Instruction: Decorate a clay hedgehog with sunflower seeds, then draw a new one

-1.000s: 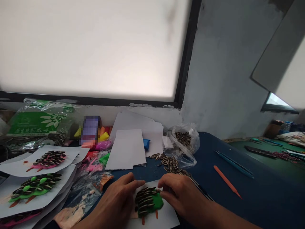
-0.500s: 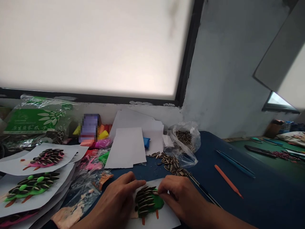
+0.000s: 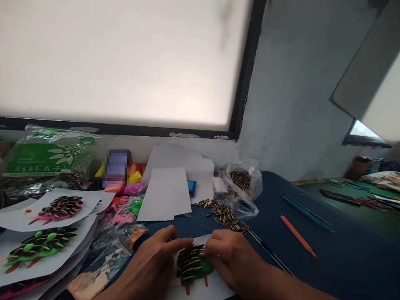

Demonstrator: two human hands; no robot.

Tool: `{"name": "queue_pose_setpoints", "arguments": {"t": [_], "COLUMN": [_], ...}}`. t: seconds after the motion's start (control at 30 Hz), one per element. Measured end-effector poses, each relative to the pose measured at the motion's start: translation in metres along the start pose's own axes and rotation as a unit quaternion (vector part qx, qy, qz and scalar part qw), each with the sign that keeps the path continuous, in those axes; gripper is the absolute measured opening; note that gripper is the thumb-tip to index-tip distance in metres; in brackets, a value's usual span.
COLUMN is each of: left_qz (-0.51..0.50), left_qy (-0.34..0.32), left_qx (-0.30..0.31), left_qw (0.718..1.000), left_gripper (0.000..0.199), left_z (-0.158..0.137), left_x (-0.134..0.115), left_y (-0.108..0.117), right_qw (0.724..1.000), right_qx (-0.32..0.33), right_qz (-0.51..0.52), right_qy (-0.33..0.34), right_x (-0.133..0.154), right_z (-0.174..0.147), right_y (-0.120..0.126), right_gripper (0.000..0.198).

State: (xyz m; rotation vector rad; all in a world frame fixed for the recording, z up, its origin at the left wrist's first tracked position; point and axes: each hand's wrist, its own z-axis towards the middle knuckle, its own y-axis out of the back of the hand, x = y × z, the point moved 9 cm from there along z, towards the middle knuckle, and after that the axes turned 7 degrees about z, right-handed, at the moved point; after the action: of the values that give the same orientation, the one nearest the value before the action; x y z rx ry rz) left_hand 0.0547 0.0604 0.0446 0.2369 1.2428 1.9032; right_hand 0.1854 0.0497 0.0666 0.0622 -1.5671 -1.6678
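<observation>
A hedgehog-like figure of green clay (image 3: 206,266) lies on a white sheet (image 3: 215,288) at the front of the table. Rows of striped sunflower seeds (image 3: 191,261) stick out of its left part, and two short brown clay legs hang below. My left hand (image 3: 156,258) rests at the sheet's left side, its index finger stretched along the figure's upper edge; the other fingers are mostly hidden. The thumb and fingers of my right hand (image 3: 233,256) are pinched together at the clay's upper right, on a sunflower seed that they now largely cover.
Loose sunflower seeds (image 3: 226,214) lie beyond my hands, before an open plastic bag (image 3: 245,185) of seeds. Tweezers (image 3: 268,250), an orange tool (image 3: 298,236) and a blue tool (image 3: 309,214) lie right. Finished seed pictures (image 3: 90,204), clay packs (image 3: 134,189) and blank paper (image 3: 167,193) stand left and behind.
My right hand has shifted slightly left and pressed in closer over the green clay, covering the seed seen at its fingertips before. My left hand has barely moved.
</observation>
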Motion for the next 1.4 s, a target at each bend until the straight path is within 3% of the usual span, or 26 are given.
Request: {"name": "queue_pose_setpoints", "arguments": {"t": [0.5, 0.77, 0.9, 1.07, 1.17, 1.4], "left_qz": [0.033, 0.018, -0.004, -0.007, 0.006, -0.001], "left_qy": [-0.036, -0.023, -0.036, -0.057, -0.045, -0.021], "left_qx": [0.000, 0.004, -0.018, -0.061, -0.078, -0.037], "left_qw": [0.999, 1.000, 0.999, 0.996, 0.996, 0.999], "left_gripper": [0.051, 0.057, 0.054, 0.047, 0.046, 0.049], "left_z": [0.005, 0.001, -0.002, -0.005, -0.005, -0.001], "left_x": [-0.007, -0.001, 0.000, -0.003, -0.004, 0.003], "left_y": [0.003, 0.001, 0.003, 0.009, 0.013, 0.001], "right_qw": [0.994, 0.997, 0.986, 0.981, 0.981, 0.979], "right_qx": [0.027, -0.008, -0.009, -0.006, -0.005, -0.011], "right_qz": [-0.098, -0.068, -0.115, -0.129, -0.134, -0.176], "right_qy": [0.026, -0.039, -0.120, -0.146, -0.138, -0.102], "right_x": [0.003, -0.002, -0.035, -0.056, -0.055, -0.048], "right_z": [0.003, 0.007, 0.013, 0.013, 0.013, 0.019], "right_y": [-0.014, 0.026, 0.044, 0.056, 0.053, 0.031], "right_gripper": [0.018, 0.017, 0.018, 0.019, 0.018, 0.014]}}
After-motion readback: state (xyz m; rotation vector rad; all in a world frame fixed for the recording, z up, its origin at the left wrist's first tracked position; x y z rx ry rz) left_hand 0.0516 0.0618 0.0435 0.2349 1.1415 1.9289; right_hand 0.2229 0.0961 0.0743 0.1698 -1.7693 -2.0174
